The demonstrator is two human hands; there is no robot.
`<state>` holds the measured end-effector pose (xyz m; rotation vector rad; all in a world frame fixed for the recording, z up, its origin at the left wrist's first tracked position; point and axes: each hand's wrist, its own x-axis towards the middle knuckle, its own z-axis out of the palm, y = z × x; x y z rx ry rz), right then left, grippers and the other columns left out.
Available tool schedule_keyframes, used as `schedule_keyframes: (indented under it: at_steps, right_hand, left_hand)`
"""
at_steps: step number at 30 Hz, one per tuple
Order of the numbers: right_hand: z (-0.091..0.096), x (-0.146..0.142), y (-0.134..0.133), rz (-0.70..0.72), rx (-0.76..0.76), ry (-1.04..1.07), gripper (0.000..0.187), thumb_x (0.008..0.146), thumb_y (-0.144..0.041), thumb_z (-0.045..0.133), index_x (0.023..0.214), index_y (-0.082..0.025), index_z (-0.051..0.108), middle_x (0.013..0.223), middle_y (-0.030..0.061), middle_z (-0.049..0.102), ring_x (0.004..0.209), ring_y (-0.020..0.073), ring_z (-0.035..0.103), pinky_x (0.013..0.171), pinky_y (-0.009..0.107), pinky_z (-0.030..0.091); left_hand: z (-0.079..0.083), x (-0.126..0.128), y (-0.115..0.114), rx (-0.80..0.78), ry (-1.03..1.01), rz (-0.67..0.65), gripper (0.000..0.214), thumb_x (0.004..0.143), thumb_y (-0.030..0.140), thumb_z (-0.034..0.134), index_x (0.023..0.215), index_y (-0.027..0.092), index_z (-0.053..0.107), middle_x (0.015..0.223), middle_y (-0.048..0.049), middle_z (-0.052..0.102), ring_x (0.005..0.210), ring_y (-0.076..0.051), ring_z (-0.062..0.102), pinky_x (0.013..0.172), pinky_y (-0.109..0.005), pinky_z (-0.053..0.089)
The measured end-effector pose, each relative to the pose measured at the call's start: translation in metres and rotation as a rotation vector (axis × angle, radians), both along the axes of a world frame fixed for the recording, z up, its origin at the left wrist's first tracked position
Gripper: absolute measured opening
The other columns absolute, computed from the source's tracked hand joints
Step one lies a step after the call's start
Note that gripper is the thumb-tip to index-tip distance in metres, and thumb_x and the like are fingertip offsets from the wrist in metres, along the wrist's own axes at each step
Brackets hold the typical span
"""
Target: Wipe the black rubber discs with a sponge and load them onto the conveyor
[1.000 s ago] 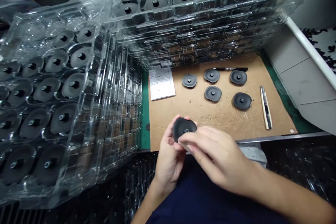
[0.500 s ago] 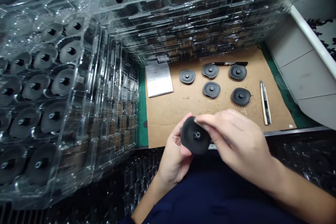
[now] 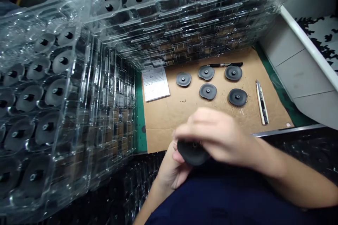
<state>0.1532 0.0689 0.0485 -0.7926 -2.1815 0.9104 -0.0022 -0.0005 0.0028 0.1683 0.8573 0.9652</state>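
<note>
Left hand, closed, grips the black disc at the cardboard's near side; the blurred right hand, grip indeterminable, now covers its far edge, so handling continues.

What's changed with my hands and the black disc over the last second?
The black disc came nearer your body, your left hand keeping its grip. Your right hand went from the disc's near edge to across its far part. The five discs on the cardboard, pen and knife stayed put.
</note>
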Motion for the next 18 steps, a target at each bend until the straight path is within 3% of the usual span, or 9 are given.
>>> schedule_keyframes:
  at_steps: [4,7,11,14,18]
  right_hand:
    - [-0.036,0.022,0.008,-0.35,-0.272,-0.123,0.022,0.09,-0.02,0.046,0.103,-0.019,0.064,0.096,0.0036,0.065,0.087,0.0133,0.059,0.079,0.027,0.046]
    - [-0.073,0.028,-0.014,-0.311,-0.457,-0.207,0.024,0.09,-0.02,0.045,0.106,-0.02,0.062,0.105,0.0043,0.065,0.097,0.0159,0.06,0.084,0.031,0.047]
    - [-0.106,0.028,-0.045,-0.25,-0.522,-0.208,0.019,0.086,-0.017,0.048,0.098,-0.019,0.063,0.094,0.002,0.069,0.086,0.014,0.064,0.074,0.026,0.051]
    - [-0.099,0.036,-0.042,-0.342,-0.499,-0.203,0.021,0.088,-0.019,0.046,0.101,-0.019,0.063,0.099,0.0032,0.068,0.09,0.0156,0.063,0.078,0.029,0.049]
    - [-0.045,0.04,-0.026,-0.523,-0.308,-0.153,0.025,0.09,-0.022,0.047,0.112,-0.022,0.058,0.107,0.0031,0.065,0.09,0.0151,0.06,0.073,0.027,0.045]
  left_hand:
    - [0.005,-0.003,0.003,0.008,-0.209,-0.077,0.064,0.057,0.049,0.076,0.115,0.029,0.06,0.126,-0.0052,0.059,0.099,-0.027,0.064,0.079,-0.033,0.055]
    - [0.002,-0.007,0.002,0.015,-0.282,-0.079,0.061,0.062,0.048,0.073,0.118,0.029,0.059,0.131,-0.0071,0.056,0.106,-0.028,0.061,0.08,-0.03,0.055]
    - [-0.003,-0.009,0.002,-0.014,-0.313,-0.098,0.061,0.065,0.049,0.071,0.12,0.029,0.057,0.137,-0.0076,0.05,0.114,-0.03,0.056,0.08,-0.029,0.055]
    - [-0.002,-0.009,0.003,-0.021,-0.327,-0.116,0.055,0.069,0.047,0.069,0.12,0.03,0.057,0.135,-0.0061,0.052,0.113,-0.027,0.057,0.081,-0.028,0.054]
    - [0.0,-0.004,0.002,0.0,-0.293,-0.138,0.056,0.068,0.045,0.071,0.12,0.028,0.057,0.129,-0.0062,0.057,0.108,-0.027,0.061,0.082,-0.03,0.054]
